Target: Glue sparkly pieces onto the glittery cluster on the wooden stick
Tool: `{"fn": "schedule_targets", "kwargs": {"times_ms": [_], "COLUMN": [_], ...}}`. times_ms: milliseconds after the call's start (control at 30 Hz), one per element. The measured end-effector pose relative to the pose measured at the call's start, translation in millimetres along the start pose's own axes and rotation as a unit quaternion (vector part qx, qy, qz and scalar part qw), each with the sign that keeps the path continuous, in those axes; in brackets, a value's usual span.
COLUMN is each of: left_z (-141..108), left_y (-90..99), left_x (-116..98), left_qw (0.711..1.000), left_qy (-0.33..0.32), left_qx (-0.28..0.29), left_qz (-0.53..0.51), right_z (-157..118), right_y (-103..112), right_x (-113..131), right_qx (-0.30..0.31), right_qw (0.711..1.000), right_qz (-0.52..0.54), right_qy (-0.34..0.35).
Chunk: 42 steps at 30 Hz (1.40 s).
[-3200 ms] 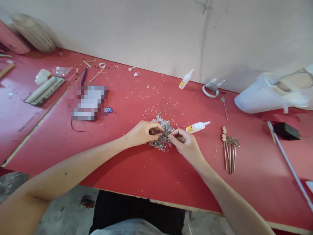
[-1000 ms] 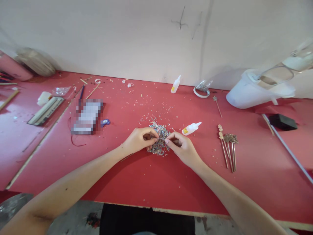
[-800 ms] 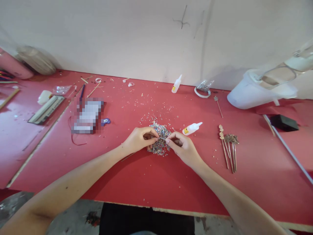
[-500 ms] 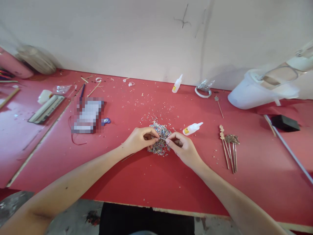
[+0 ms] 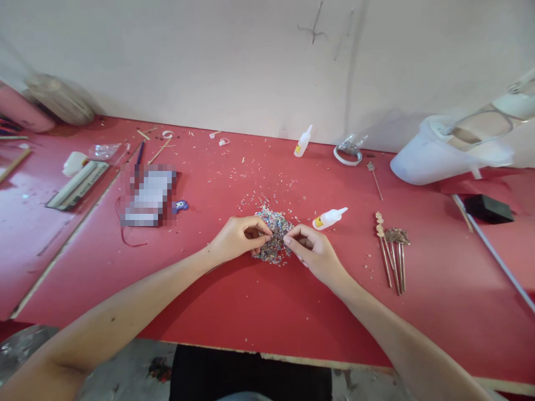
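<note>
Silvery bits [image 5: 276, 252] below left hand [image 5: 239, 238] (pinching stick [image 5: 215, 267]), right hand [image 5: 314, 249] pinched opposite.

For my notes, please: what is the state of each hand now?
Left hand: pinched closed, apparently holding a thin stick.
Right hand: pinched closed; whether it holds something cannot be told.

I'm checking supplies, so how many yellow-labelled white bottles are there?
2: the nearer bottle lies beyond the right hand; the farther bottle is near the wall. Others may be hidden.
</note>
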<state>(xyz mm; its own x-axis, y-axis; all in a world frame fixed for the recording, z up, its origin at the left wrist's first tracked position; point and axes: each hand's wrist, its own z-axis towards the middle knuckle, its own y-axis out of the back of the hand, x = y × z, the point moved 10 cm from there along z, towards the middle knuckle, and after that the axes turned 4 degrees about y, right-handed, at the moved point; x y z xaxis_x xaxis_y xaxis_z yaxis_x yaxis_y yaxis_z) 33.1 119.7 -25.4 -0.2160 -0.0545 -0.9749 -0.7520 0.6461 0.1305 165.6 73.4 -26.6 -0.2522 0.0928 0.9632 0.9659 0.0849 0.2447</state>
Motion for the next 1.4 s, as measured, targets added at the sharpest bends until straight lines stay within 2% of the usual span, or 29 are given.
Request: {"fn": "schedule_targets", "kwargs": {"times_ms": [200, 433, 633, 900, 1067, 1267, 1400], "left_z": [-1, 1, 2, 3, 3, 3, 1], "left_y": [-0.8, 0.9, 4.2, 9.3, 8.4, 6.1, 1.6], "left_x": [-2, 0, 2, 3, -1, -4, -5], "left_qw": [1.0, 1.0, 0.998, 0.996, 0.996, 0.996, 0.998], "left_qy": [-0.008, 0.006, 0.017, 0.015, 0.01, 0.001, 0.0], "left_qx": [0.005, -0.003, -0.017, -0.03, -0.024, -0.01, 0.009], "left_qz": [0.005, -0.022, -0.064, -0.084, -0.091, -0.086, -0.059], "right_z": [0, 0, -2, 5, 5, 4, 5], "right_y": [0, 3, 5, -2, -1, -9, -14], "right_x": [3, 3, 2, 17, 20, 21, 24], "right_qx": [0.013, -0.003, -0.038, -0.09, -0.102, -0.055, -0.042], "right_qw": [1.0, 1.0, 0.999, 0.989, 0.986, 0.99, 0.989], "right_qz": [0.003, 0.006, 0.016, -0.01, -0.049, -0.097, -0.114], "right_qy": [-0.014, -0.002, 0.033, 0.113, 0.119, 0.084, 0.085]}}
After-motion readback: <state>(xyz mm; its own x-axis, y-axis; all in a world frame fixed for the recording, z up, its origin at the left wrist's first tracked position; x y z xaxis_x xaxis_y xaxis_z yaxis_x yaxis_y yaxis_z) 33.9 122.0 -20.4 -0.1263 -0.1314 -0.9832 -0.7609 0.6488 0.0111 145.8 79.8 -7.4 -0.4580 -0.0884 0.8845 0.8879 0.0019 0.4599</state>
